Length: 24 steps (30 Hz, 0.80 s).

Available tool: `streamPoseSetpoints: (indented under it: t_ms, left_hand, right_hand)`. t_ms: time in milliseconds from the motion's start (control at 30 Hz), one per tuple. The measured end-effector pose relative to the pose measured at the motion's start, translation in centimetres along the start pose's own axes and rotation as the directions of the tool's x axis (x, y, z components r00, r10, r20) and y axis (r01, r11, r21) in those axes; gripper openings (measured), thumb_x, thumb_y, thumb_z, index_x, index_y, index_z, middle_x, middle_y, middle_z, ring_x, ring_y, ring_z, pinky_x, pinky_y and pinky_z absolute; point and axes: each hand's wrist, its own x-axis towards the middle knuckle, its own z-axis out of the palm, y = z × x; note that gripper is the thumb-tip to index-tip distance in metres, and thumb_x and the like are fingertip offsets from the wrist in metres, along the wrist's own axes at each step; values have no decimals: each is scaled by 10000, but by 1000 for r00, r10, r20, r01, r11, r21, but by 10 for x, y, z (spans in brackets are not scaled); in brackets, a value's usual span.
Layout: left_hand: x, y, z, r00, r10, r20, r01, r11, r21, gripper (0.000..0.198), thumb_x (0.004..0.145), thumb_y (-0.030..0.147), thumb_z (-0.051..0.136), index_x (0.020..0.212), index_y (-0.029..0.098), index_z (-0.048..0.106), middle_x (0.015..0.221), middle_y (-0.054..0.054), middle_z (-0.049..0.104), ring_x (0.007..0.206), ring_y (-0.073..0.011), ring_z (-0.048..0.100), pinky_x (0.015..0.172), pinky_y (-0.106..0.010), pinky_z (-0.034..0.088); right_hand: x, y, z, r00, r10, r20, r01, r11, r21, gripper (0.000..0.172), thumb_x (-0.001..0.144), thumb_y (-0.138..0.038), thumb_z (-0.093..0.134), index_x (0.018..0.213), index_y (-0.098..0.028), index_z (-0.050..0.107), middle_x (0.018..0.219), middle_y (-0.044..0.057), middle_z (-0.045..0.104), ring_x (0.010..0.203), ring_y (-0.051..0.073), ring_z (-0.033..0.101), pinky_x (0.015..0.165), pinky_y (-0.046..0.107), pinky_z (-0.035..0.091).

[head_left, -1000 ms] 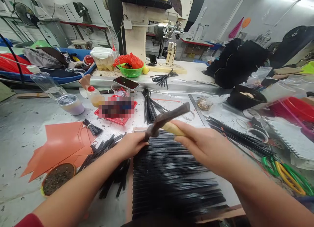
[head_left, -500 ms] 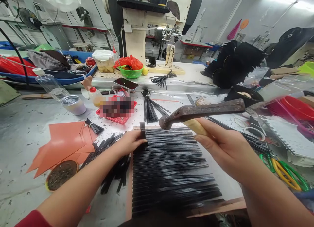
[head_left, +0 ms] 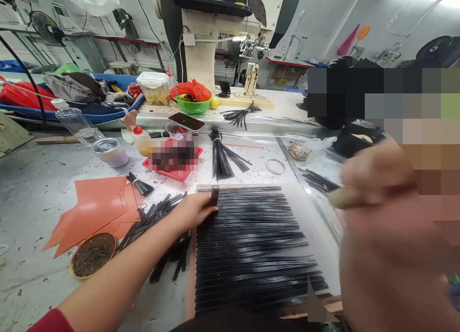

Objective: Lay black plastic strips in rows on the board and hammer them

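Rows of thin black strips [head_left: 251, 246] lie side by side on a board in front of me. At their upper left corner, my left hand [head_left: 199, 208] pinches a short dark upright tool [head_left: 214, 195] whose lower end rests against the strips. My right hand [head_left: 377, 178] is raised at the right, smeared by motion and partly covered by blurred blocks. It is closed around a pale wooden handle [head_left: 343, 198]; the hammer's head does not show now.
Orange sheets [head_left: 97, 202] and a round dish of dark bits [head_left: 94, 255] lie left. Loose black strips [head_left: 154, 217] are beside the board. Behind are a red tray [head_left: 176, 175], a phone [head_left: 187, 121], a bundle [head_left: 221, 159], a metal ruler [head_left: 287, 154] and a sewing machine [head_left: 199, 49].
My right hand has swung up and to the right, closer to the camera, and the hammer's head has gone out of sight. My left hand stays on the upright tool.
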Motion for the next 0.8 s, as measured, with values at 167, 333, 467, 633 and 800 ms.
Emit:
streamPoseSetpoints:
  t_ms: [167, 333, 467, 633, 800]
  left_hand:
    - [-1, 0, 2, 1000, -4, -7, 5, 998, 63, 128, 770, 200, 547, 889, 206, 594, 870, -17, 656, 823, -188, 598, 728, -267, 439]
    - [-2, 2, 3, 999, -38, -8, 38, 996, 85, 152, 800, 219, 492, 932, 215, 566, 921, -20, 643, 864, -186, 590, 755, -273, 444]
    - [-5, 6, 3, 996, -88, 19, 86, 990, 111, 121, 791, 275, 484, 841, 199, 564, 895, -55, 633, 833, -231, 597, 745, -332, 457]
    - [-4, 7, 1, 991, -131, 22, 130, 990, 61, 158, 782, 288, 485, 899, 206, 551, 943, -58, 635, 896, -250, 593, 785, -356, 458]
    - [-2, 4, -5, 987, -160, 3, 160, 984, -72, 271, 844, 353, 370, 994, 171, 502, 901, -68, 642, 765, -210, 623, 675, -328, 497]
  right_hand:
    - [3, -10, 28, 911, -12, 411, 38, 998, -53, 306, 866, -307, 437, 1157, -276, 528, 743, -2, 675, 591, 167, 618, 490, 238, 448]
    - [-5, -5, 3, 893, 123, 433, -70, 988, -136, 369, 885, -314, 400, 1240, -242, 473, 795, 4, 684, 626, 162, 627, 550, 241, 473]
    - [-10, 1, -10, 926, 114, 359, -83, 991, -100, 366, 876, -332, 423, 1222, -232, 490, 808, 14, 671, 655, 177, 626, 585, 257, 485]
    - [-10, -1, -14, 939, 107, 328, -86, 993, -81, 358, 868, -335, 425, 1207, -245, 498, 772, 3, 657, 612, 174, 611, 558, 256, 476]
    - [-8, -6, -16, 940, 84, 331, -72, 996, -46, 282, 869, -305, 428, 1127, -256, 529, 719, -23, 632, 538, 139, 573, 502, 226, 445]
